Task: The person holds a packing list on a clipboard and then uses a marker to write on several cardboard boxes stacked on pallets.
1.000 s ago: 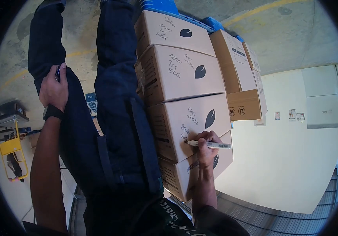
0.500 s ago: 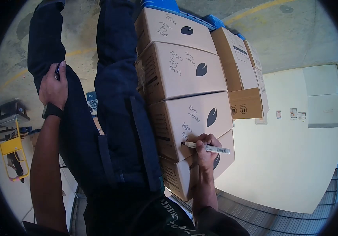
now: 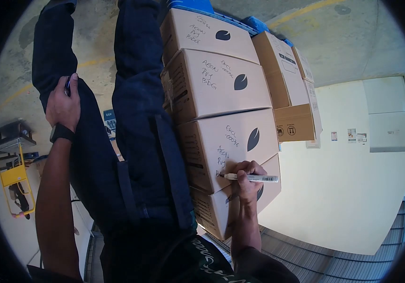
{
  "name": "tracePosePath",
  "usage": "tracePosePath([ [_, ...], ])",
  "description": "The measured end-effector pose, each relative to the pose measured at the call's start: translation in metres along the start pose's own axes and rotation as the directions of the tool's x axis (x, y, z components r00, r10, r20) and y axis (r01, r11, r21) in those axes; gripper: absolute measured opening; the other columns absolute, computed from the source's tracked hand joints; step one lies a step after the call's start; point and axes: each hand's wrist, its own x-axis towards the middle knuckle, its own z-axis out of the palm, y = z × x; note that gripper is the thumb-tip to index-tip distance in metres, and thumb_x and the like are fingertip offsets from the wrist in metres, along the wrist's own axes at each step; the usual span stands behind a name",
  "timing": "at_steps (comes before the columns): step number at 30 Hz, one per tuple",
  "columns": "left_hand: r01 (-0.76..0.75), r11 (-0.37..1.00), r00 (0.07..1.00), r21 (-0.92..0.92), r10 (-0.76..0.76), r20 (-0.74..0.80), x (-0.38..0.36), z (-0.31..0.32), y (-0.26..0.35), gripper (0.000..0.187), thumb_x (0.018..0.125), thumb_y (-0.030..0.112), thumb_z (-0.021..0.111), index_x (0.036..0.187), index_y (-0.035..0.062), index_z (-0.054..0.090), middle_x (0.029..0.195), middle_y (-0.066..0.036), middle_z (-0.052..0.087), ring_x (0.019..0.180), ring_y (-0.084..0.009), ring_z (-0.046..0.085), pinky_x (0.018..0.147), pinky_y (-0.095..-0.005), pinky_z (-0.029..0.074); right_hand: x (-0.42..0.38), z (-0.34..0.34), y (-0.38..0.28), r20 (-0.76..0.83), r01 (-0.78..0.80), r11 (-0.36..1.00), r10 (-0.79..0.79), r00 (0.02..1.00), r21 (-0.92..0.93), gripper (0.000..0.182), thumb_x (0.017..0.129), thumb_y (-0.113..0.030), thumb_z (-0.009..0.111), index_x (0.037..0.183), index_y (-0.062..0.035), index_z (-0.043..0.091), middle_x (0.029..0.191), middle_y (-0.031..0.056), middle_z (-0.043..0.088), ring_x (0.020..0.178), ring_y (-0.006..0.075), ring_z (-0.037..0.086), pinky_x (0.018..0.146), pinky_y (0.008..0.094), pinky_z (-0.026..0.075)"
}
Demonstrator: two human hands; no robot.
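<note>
My right hand (image 3: 248, 183) is closed around a white marker (image 3: 264, 178), its tip at the face of a cardboard box (image 3: 237, 152). Handwriting on that box reads EKCL, AEON and PVJ, with a further line at the tip beside a black leaf print. My left hand (image 3: 63, 107) rests on my leg, curled around a small dark object (image 3: 68, 86) mostly hidden by the fingers. Two more boxes, one (image 3: 223, 85) adjoining and one (image 3: 209, 35) farther off, carry similar writing. Part of the nearest box (image 3: 219, 212) lies behind my right forearm.
More cartons (image 3: 278, 70) stand behind the row, near a blue pallet (image 3: 230, 21). A yellow trolley (image 3: 13, 175) is at the left. A pale wall (image 3: 334, 188) fills the right side, and yellow lines cross the concrete floor (image 3: 94, 28).
The marker tip has moved slightly right and down, and more strokes show under PVJ on the box. My left hand stays on my leg.
</note>
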Motion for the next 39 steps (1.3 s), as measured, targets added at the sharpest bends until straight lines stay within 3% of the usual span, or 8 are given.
tracePosePath([
  [7,0.019,1.000,1.000,0.008,-0.019,0.021,-0.001,-0.003,0.003,0.048,0.090,0.053,0.042,0.109,0.0135,0.061,0.090,-0.016,0.064,0.090,-0.0336,0.060,0.075,-0.0424,0.046,0.000,-0.001,0.006,-0.113,0.023,1.000,-0.022,0.993,0.006,0.035,0.076,-0.017,0.070,0.059,-0.0069,0.042,0.057,0.0043,0.051,0.051,0.0104,0.043,0.048,0.0257,0.035],
  [10,0.009,1.000,1.000,0.007,-0.009,0.017,0.000,0.001,0.000,0.048,0.090,0.053,0.042,0.109,0.0127,0.061,0.090,-0.016,0.064,0.089,-0.0338,0.060,0.074,-0.0423,0.047,-0.003,-0.004,0.004,0.025,0.086,0.996,-0.085,0.996,-0.027,0.038,0.077,-0.015,0.070,0.064,-0.0077,0.035,0.063,0.0123,0.053,0.054,0.0140,0.047,0.048,0.0272,0.043],
  [16,0.001,1.000,0.998,-0.007,-0.001,0.060,0.001,-0.002,-0.001,0.049,0.090,0.053,0.041,0.110,0.0124,0.060,0.089,-0.017,0.064,0.088,-0.0342,0.060,0.073,-0.0420,0.047,-0.006,-0.003,0.010,-0.205,0.065,0.993,-0.043,0.978,0.101,0.038,0.077,-0.016,0.070,0.064,-0.0082,0.035,0.064,0.0118,0.054,0.052,0.0130,0.045,0.047,0.0260,0.040],
  [18,-0.008,1.000,0.999,-0.018,0.009,0.051,0.002,0.001,0.001,0.049,0.091,0.053,0.041,0.110,0.0123,0.060,0.089,-0.017,0.064,0.088,-0.0344,0.061,0.073,-0.0421,0.047,-0.005,-0.005,0.003,-0.046,0.054,0.998,-0.056,0.997,-0.037,0.037,0.077,-0.017,0.069,0.064,-0.0085,0.035,0.063,0.0107,0.053,0.052,0.0123,0.044,0.046,0.0254,0.039],
  [27,0.028,0.999,0.998,-0.019,-0.027,0.053,0.001,0.000,-0.006,0.052,0.090,0.056,0.039,0.111,0.0129,0.060,0.091,-0.018,0.064,0.090,-0.0360,0.060,0.074,-0.0436,0.046,-0.004,-0.014,0.003,0.043,0.022,0.998,-0.025,0.999,0.064,0.033,0.078,-0.015,0.065,0.066,-0.0086,0.036,0.063,0.0098,0.052,0.053,0.0130,0.045,0.047,0.0251,0.040],
  [32,0.036,0.981,0.999,-0.190,-0.040,-0.018,-0.009,-0.016,-0.017,0.050,0.089,0.057,0.040,0.111,0.0162,0.060,0.098,-0.018,0.063,0.093,-0.0373,0.059,0.077,-0.0414,0.046,-0.004,-0.015,-0.012,-0.321,0.028,0.953,0.074,0.944,0.302,0.020,0.087,-0.019,0.056,0.080,-0.0094,0.040,0.068,0.0078,0.053,0.054,0.0120,0.049,0.046,0.0236,0.041],
  [34,0.028,0.954,0.999,-0.298,-0.040,-0.034,-0.012,-0.023,-0.029,0.050,0.090,0.055,0.041,0.111,0.0135,0.059,0.099,-0.017,0.064,0.094,-0.0346,0.060,0.079,-0.0389,0.046,-0.012,-0.052,-0.006,-0.499,-0.026,0.991,0.089,0.862,0.133,0.020,0.090,-0.025,0.053,0.084,-0.0092,0.042,0.068,0.0068,0.054,0.052,0.0086,0.047,0.044,0.0205,0.038],
  [39,-0.102,0.715,0.972,-0.691,-0.076,-0.221,-0.037,-0.078,-0.052,0.044,0.095,0.040,0.045,0.105,-0.0008,0.058,0.098,-0.009,0.064,0.094,-0.0170,0.057,0.085,-0.0286,0.041,-0.051,-0.154,0.013,-0.470,0.051,0.988,-0.115,0.875,-0.147,0.016,0.092,-0.023,0.053,0.087,-0.0096,0.047,0.068,0.0047,0.055,0.046,0.0047,0.039,0.041,0.0174,0.030],
])
